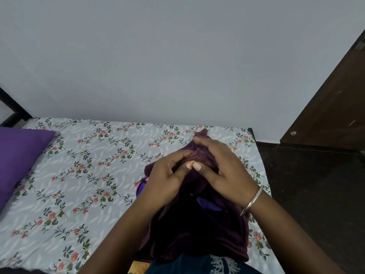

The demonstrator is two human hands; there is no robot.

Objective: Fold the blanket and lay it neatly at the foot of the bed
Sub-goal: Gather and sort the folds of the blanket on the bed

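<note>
A dark maroon blanket (197, 230) hangs bunched in front of me, lifted above the bed (83, 175) with its floral sheet. My left hand (167, 178) pinches a gathered edge of the blanket between thumb and fingers. My right hand (219, 167), with a metal bangle at the wrist, grips the same upper edge right beside it, and a tip of fabric sticks up past its fingers. The two thumbs nearly touch. The lower blanket drapes down toward my body, with patches of purple and pink lining showing.
A purple pillow (17, 155) lies at the left end of the bed. A grey wall (177, 66) runs behind the bed. A dark wooden door (331, 107) and dark floor (316, 194) are to the right of the bed's edge.
</note>
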